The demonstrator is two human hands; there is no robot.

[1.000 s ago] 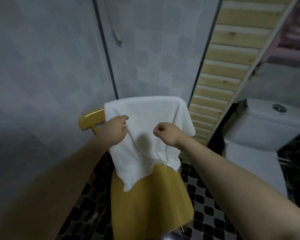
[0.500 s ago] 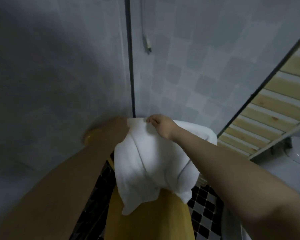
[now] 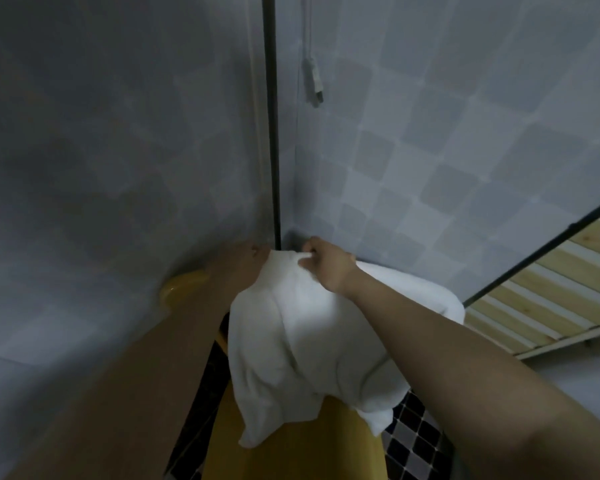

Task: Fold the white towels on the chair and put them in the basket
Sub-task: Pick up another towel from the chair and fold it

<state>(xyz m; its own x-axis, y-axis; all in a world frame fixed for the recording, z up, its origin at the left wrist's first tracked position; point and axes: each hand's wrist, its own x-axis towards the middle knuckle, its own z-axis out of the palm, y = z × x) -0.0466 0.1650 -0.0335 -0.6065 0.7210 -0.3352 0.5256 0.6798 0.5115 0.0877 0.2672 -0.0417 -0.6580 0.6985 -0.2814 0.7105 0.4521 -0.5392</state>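
Observation:
A white towel (image 3: 312, 344) hangs in loose folds over the back of a yellow chair (image 3: 291, 448). My right hand (image 3: 326, 265) pinches the towel's top edge between thumb and fingers. My left hand (image 3: 243, 261) is at the towel's upper left corner, blurred and partly hidden behind the cloth, and appears closed on that corner. The towel's lower corners droop over the chair seat. No basket is in view.
Grey tiled walls meet in a corner with a black vertical strip (image 3: 271, 133) right behind the chair. A slatted wooden panel (image 3: 548, 296) leans at the right. Black-and-white checked floor (image 3: 416, 441) shows beside the chair. A cable end (image 3: 314, 81) dangles on the wall.
Both hands rose from the towel's middle to its top edge and lifted it, bunching the cloth. The view tilted up and left; the toilet left the frame.

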